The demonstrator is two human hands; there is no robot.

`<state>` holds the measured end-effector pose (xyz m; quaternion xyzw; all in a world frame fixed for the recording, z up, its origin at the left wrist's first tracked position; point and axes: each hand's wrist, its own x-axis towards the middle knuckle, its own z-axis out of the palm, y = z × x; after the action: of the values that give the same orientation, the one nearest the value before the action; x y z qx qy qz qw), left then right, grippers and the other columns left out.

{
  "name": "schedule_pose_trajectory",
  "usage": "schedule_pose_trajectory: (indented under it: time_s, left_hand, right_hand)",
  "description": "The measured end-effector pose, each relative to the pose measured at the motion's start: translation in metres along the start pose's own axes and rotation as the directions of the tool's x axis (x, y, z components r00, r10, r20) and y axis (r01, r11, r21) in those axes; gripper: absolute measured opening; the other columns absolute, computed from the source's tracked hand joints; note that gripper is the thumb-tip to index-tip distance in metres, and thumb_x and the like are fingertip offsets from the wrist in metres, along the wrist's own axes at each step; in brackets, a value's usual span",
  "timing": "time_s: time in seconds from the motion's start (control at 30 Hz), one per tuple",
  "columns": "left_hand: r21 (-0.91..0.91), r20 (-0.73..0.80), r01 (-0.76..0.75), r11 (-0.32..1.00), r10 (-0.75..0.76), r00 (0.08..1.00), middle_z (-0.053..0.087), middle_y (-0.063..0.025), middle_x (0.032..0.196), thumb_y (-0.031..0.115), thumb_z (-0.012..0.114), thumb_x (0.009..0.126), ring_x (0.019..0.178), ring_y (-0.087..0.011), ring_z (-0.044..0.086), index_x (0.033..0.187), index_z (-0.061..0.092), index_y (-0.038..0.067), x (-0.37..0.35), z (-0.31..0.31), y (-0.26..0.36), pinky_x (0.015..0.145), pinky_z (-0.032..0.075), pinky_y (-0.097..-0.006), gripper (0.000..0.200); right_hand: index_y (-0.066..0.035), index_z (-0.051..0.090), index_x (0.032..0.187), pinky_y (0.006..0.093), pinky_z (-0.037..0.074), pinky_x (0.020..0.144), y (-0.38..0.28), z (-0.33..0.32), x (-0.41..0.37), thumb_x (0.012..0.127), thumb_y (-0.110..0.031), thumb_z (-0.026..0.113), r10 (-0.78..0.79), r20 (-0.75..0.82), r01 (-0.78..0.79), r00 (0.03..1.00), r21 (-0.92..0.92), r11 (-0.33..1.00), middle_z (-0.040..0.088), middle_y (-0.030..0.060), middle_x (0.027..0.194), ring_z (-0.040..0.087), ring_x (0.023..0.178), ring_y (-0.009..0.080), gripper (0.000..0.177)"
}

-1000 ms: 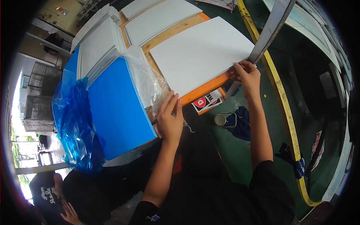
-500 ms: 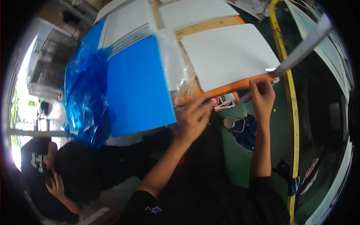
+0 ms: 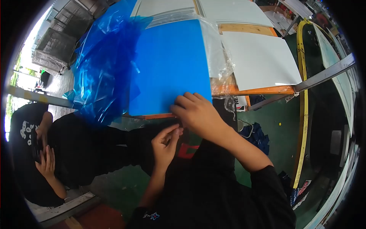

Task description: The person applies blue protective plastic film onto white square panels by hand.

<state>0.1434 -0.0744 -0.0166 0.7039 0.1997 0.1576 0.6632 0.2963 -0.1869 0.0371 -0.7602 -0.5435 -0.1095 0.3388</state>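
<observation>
Green workshop floor (image 3: pixel 274 126) runs under a wooden table (image 3: pixel 259 91) with an orange front edge, seen from above by a person in black sleeves. On the table lies a blue board (image 3: pixel 167 65), its near edge at the table front. The right hand (image 3: pixel 198 112) rests on that board's near corner at about five o'clock, knuckles up and fingers curled over the edge; whether it clamps the edge or only presses on it cannot be told. Just below, at seven o'clock from the right hand and off the table, the left hand (image 3: pixel 166 143) has thumb and fingertips pinched together close under the board's edge; what lies between them is too small to make out. Crumpled blue film (image 3: pixel 103 65) hangs off the board's side at nine o'clock, and clear plastic wrap (image 3: pixel 219 57) bunches along its side at three o'clock. Beyond the wrap a white board (image 3: pixel 263 61) lies flat, with a grey metal bar (image 3: pixel 324 74) slanting past its near corner. Another person (image 3: pixel 76 152) in black crouches on the floor at eight o'clock, well apart from the hands.
</observation>
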Motion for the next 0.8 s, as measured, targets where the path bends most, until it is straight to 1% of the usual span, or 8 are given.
schedule_pose_trajectory:
  time_s: [0.1, 0.13, 0.27, 0.43, 0.57, 0.67, 0.77, 0.8]
  left_hand:
    - [-0.053, -0.019, -0.021, 0.998, 0.020, 1.000, 0.072, -0.0133, 0.099, 0.006, 0.064, 0.096, 0.088, -0.0149, 0.069, 0.114, 0.066, -0.006, -0.001, -0.023, 0.004, 0.077, 0.054, -0.0256, 0.022]
    - [-0.082, -0.025, -0.029, 0.996, 0.027, 0.999, 0.072, -0.0131, 0.099, 0.007, 0.064, 0.096, 0.087, -0.0146, 0.069, 0.114, 0.065, -0.006, -0.002, -0.029, 0.005, 0.075, 0.054, -0.0252, 0.022]
    - [-0.197, 0.043, -0.013, 0.980, 0.022, 0.999, 0.072, -0.0128, 0.100, 0.009, 0.063, 0.097, 0.089, -0.0156, 0.070, 0.115, 0.065, -0.005, 0.002, -0.044, 0.007, 0.076, 0.054, -0.0256, 0.024]
    - [-0.338, 0.158, 0.026, 0.941, 0.030, 0.987, 0.071, -0.0140, 0.106, 0.009, 0.062, 0.097, 0.097, -0.0169, 0.069, 0.116, 0.065, -0.006, 0.019, -0.040, 0.013, 0.085, 0.055, -0.0278, 0.024]
    - [-0.372, 0.226, 0.039, 0.928, 0.049, 0.973, 0.070, -0.0132, 0.110, 0.014, 0.057, 0.101, 0.097, -0.0190, 0.070, 0.125, 0.058, -0.005, 0.029, -0.033, 0.019, 0.078, 0.054, -0.0263, 0.031]
    - [-0.494, 0.276, 0.167, 0.853, -0.028, 0.961, 0.068, -0.0138, 0.115, 0.015, 0.058, 0.100, 0.099, -0.0190, 0.069, 0.133, 0.052, -0.005, 0.037, -0.032, 0.036, 0.080, 0.055, -0.0262, 0.039]
    - [-0.556, 0.425, 0.275, 0.784, -0.016, 0.905, 0.062, -0.0159, 0.126, 0.018, 0.058, 0.101, 0.106, -0.0228, 0.067, 0.142, 0.041, -0.002, 0.046, -0.029, 0.048, 0.084, 0.055, -0.0303, 0.049]
    - [-0.600, 0.414, 0.264, 0.756, 0.011, 0.910, 0.059, -0.0164, 0.129, 0.017, 0.055, 0.102, 0.110, -0.0255, 0.065, 0.143, 0.037, 0.000, 0.049, -0.025, 0.056, 0.087, 0.056, -0.0335, 0.048]
  right_hand:
    - [-0.007, 0.067, 0.087, 0.0373, 0.048, 0.069, -0.001, 0.007, 0.009, 0.072, -0.006, 0.070, -0.005, 0.020, 0.004, 1.000, 0.022, 1.000, 0.058, 0.0061, 0.084, 0.059, 0.079, 0.0253, 0.016]
    - [-0.006, 0.067, 0.084, 0.0381, 0.049, 0.068, -0.002, 0.005, 0.010, 0.073, -0.004, 0.070, 0.020, 0.070, -0.023, 0.997, 0.047, 0.999, 0.059, 0.0078, 0.083, 0.059, 0.079, 0.0270, 0.011]
    - [-0.001, 0.064, 0.083, 0.0409, 0.049, 0.069, -0.007, 0.007, 0.020, 0.078, -0.002, 0.070, 0.102, 0.066, -0.110, 0.993, 0.127, 0.986, 0.059, 0.0109, 0.083, 0.059, 0.079, 0.0312, 0.008]
    - [0.000, 0.058, 0.091, 0.0420, 0.048, 0.072, -0.015, 0.015, 0.024, 0.082, 0.002, 0.062, 0.109, 0.146, -0.094, 0.983, -0.109, 0.990, 0.059, 0.0123, 0.088, 0.058, 0.085, 0.0324, 0.010]
    - [-0.001, 0.055, 0.093, 0.0423, 0.048, 0.074, -0.022, 0.008, 0.032, 0.084, 0.004, 0.056, 0.167, 0.167, -0.130, 0.972, -0.213, 0.968, 0.059, 0.0133, 0.090, 0.057, 0.088, 0.0333, 0.010]
    - [-0.001, 0.055, 0.094, 0.0423, 0.049, 0.074, -0.027, -0.004, 0.041, 0.082, 0.007, 0.057, 0.194, 0.117, -0.174, 0.974, -0.167, 0.971, 0.059, 0.0138, 0.091, 0.058, 0.088, 0.0337, 0.014]
    - [0.000, 0.056, 0.095, 0.0406, 0.050, 0.073, -0.031, -0.028, 0.056, 0.080, 0.010, 0.057, 0.145, 0.104, -0.133, 0.984, -0.115, 0.984, 0.060, 0.0137, 0.091, 0.059, 0.088, 0.0331, 0.018]
    - [-0.001, 0.060, 0.098, 0.0385, 0.051, 0.072, -0.030, -0.036, 0.061, 0.077, 0.012, 0.057, 0.128, 0.120, -0.118, 0.985, -0.086, 0.989, 0.059, 0.0128, 0.089, 0.061, 0.087, 0.0313, 0.025]
